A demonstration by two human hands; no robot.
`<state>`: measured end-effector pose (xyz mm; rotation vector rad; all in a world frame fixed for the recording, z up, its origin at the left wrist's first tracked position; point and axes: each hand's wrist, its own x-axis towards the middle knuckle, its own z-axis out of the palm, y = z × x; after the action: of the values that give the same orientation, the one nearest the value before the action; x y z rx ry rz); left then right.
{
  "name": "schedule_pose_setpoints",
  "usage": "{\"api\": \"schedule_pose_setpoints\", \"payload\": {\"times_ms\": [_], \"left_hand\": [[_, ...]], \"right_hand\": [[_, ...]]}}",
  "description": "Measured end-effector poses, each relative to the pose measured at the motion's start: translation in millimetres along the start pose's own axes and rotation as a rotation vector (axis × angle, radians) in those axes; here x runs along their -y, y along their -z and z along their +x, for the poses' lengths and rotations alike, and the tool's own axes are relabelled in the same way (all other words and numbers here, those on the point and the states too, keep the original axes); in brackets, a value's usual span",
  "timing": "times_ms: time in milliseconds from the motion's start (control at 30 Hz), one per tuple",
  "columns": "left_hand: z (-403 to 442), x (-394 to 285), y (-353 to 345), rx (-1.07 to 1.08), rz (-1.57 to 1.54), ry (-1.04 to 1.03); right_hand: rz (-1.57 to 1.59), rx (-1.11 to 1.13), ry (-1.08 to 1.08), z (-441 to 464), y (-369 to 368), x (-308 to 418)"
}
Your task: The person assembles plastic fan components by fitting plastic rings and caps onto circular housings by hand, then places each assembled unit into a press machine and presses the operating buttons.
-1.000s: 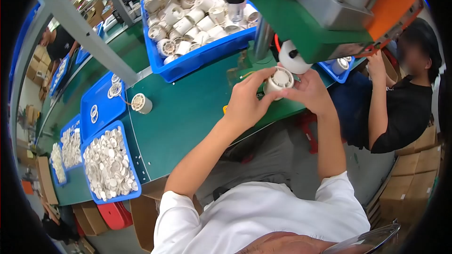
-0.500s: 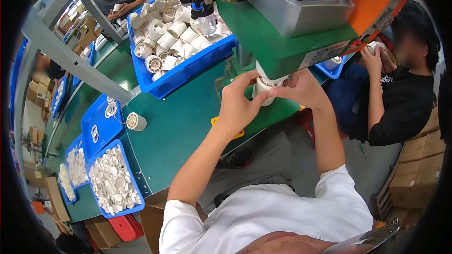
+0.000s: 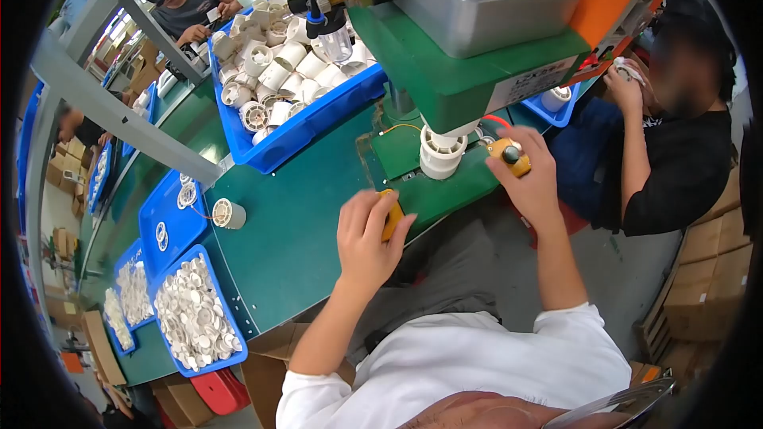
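Observation:
A white cylindrical part (image 3: 442, 157) stands upright on the green press base, directly beneath the white press head (image 3: 455, 124). To its left, my left hand (image 3: 369, 234) has its fingers bent around a yellow block (image 3: 392, 216) at the base's front edge. On the other side, my right hand (image 3: 528, 175) is curled at a yellow button box (image 3: 509, 156) with a dark round button, its thumb and fingers on either side. Neither hand touches the white part. A thin yellow wire (image 3: 400, 126) lies behind it on the left.
The green press body (image 3: 469, 71) overhangs the base. A blue crate (image 3: 298, 129) of white cylinders stands behind left. Further left are a blue tray (image 3: 244, 349) of small white pieces and a single white cylinder (image 3: 229, 214). A co-worker (image 3: 675, 143) sits at right.
Both hands have let go of the white part and moved apart to the yellow pieces on either side. The part now stands under the press head. The view has shifted slightly.

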<state>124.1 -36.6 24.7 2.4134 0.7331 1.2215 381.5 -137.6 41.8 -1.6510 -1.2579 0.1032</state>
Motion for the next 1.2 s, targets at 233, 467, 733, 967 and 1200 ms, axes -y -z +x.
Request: {"api": "schedule_pose_setpoints", "payload": {"times_ms": [233, 467, 733, 967, 1200], "left_hand": [[-28.3, 18.5, -15.9, -0.084, 0.059, -0.093], [-33.4, 25.3, -19.7, -0.143, 0.007, -0.124], [-24.9, 13.5, -10.1, -0.085, -0.035, -0.055], [20.2, -24.5, -18.5, 0.069, -0.164, 0.119], [37.8, -22.3, -38.5, 0.051, -0.379, 0.028]], "right_hand": [[-0.427, -0.183, 0.131, -22.8, -29.1, -27.7], [-0.280, -0.361, 0.262, -32.2, -44.2, -64.1], [-0.151, -0.322, 0.098, -24.6, -32.4, -25.1], [0.183, -0.006, -0.131, 4.0, -42.9, 17.6], [0.427, -0.069, -0.065, 15.2, -70.7, 8.7]]}}
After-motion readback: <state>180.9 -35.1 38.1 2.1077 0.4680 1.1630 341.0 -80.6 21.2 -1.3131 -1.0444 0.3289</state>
